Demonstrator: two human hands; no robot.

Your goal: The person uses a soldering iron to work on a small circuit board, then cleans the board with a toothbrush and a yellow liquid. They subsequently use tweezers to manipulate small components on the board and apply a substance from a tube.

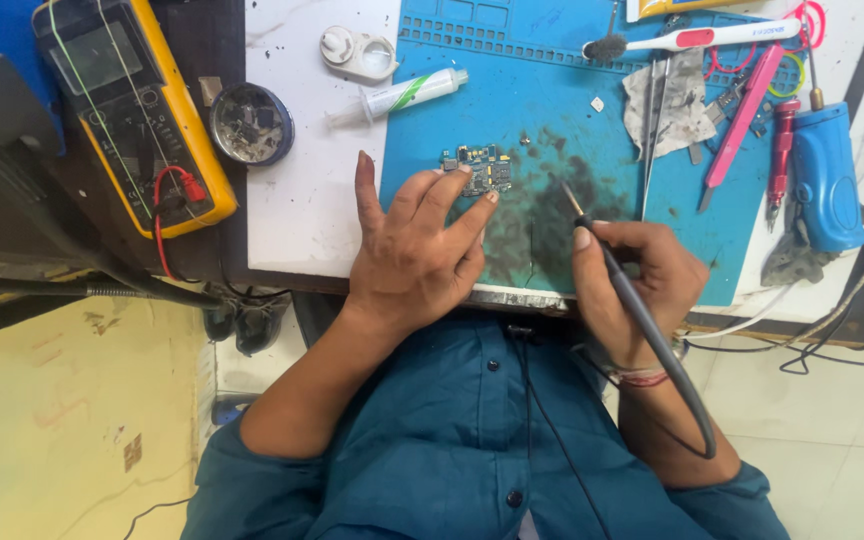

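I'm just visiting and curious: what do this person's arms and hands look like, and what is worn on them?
Both hands are bare, with no gloves and no rings that I can make out. The left hand has nothing at the wrist. The right hand has a thin reddish thread band around the wrist. The teal button-up shirt has its sleeves pushed up near the elbows, leaving the forearms uncovered.

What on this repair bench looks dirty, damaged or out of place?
The blue work mat carries a dark sooty smear beside the small circuit board, and a stained, crumpled wipe lies on it. Otherwise nothing stands out.
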